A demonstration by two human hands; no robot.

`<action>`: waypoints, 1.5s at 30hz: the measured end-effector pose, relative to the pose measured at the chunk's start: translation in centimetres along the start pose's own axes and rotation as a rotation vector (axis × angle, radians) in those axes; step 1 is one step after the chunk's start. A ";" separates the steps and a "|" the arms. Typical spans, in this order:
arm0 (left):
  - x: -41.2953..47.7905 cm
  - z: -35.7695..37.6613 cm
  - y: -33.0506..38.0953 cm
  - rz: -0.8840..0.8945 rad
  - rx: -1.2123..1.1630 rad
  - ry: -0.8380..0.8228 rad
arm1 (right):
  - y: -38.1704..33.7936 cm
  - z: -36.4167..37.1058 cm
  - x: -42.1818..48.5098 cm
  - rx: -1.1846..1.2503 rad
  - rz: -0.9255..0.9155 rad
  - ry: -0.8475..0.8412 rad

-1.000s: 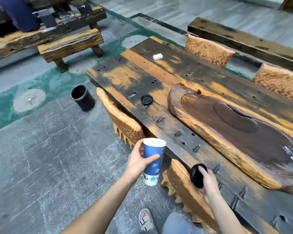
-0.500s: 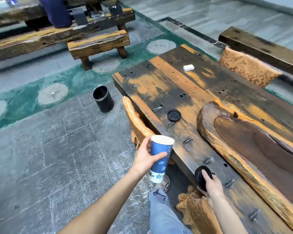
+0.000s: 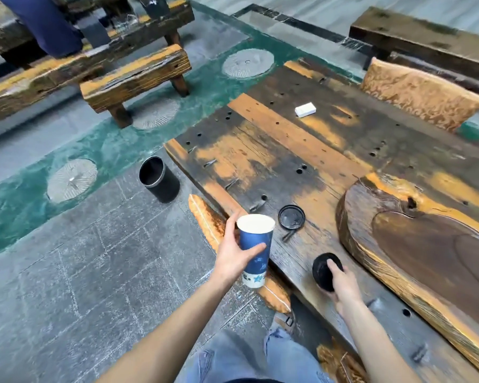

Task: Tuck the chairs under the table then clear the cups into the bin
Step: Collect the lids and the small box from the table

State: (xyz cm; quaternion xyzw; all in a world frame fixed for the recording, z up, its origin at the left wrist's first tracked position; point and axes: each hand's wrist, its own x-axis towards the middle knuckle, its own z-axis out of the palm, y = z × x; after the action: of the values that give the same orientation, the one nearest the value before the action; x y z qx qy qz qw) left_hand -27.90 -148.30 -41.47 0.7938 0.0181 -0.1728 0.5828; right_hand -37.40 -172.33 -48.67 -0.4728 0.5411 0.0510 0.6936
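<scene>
My left hand (image 3: 234, 254) grips a tall blue paper cup (image 3: 255, 248) upright, over the near edge of the wooden table (image 3: 260, 150). My right hand (image 3: 340, 283) holds a black lid (image 3: 323, 271) just above the tabletop. A second black lid (image 3: 291, 217) lies flat on the table beyond the cup. The black cylindrical bin (image 3: 158, 179) stands on the stone floor by the table's left corner. A carved wooden chair back (image 3: 209, 219) shows at the table's near edge, tucked close. Another chair top (image 3: 339, 360) sits by my legs.
A small white box (image 3: 305, 109) lies on the far part of the table. A large carved tea tray (image 3: 421, 236) fills the right side. A cushioned chair (image 3: 421, 96) stands at the far side. Wooden benches (image 3: 134, 78) and a person's leg lie beyond the bin.
I have stepped left along the table towards the bin. Both hands keep their holds; the cup and lid travelled with me, and the bin appears nearer.
</scene>
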 end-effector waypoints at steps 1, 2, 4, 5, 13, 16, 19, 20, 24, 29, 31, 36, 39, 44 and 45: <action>1.2 -0.3 0.1 0.004 0.008 0.003 | -0.5 0.6 0.4 0.015 0.010 0.006; 2.5 -0.6 0.3 0.011 0.029 0.005 | -1.0 1.2 0.6 0.025 0.020 0.013; 5.6 -1.0 0.2 0.032 0.066 0.009 | -1.8 2.5 1.2 0.035 0.040 0.037; 7.3 -1.1 0.0 0.038 0.070 0.014 | -2.1 3.1 1.5 0.043 0.046 0.049; 18.3 0.5 -1.9 0.050 0.033 -0.067 | -1.7 6.5 4.0 0.110 0.023 0.178; 20.5 0.9 -2.9 0.056 0.020 -0.104 | -1.8 8.0 5.6 0.109 -0.014 0.192; 21.4 0.7 -3.5 0.083 0.007 -0.149 | -2.3 10.2 7.5 0.073 -0.045 0.196; 21.5 0.6 -3.6 0.092 0.011 -0.170 | -2.6 11.0 8.2 0.054 -0.055 0.199; 21.5 -0.2 -3.9 0.144 0.079 -0.244 | -3.7 13.8 11.0 0.038 -0.076 0.227; 21.4 -0.9 -4.2 0.144 0.094 -0.249 | -4.5 15.0 13.8 -0.279 -0.150 0.337; 21.5 -0.8 -4.4 0.135 0.105 -0.250 | -4.7 15.1 14.0 -0.508 -0.200 0.412; 21.5 -0.6 -4.1 0.141 0.141 -0.240 | -4.7 15.9 13.6 -0.870 -0.317 0.501; 21.4 -0.6 -3.9 0.134 0.166 -0.244 | -4.7 16.0 13.6 -0.997 -0.360 0.525; 21.2 -0.6 -3.7 0.121 0.171 -0.231 | -4.8 15.5 13.7 -1.065 -0.413 0.514; 21.1 -0.5 -3.6 0.117 0.167 -0.224 | -4.7 15.3 13.7 -1.032 -0.393 0.500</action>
State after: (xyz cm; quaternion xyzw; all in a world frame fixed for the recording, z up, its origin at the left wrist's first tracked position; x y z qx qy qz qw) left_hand -8.75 -150.30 -50.89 0.8150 -0.1076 -0.2269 0.5222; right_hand -18.27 -170.06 -57.31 -0.8369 0.4956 0.0652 0.2231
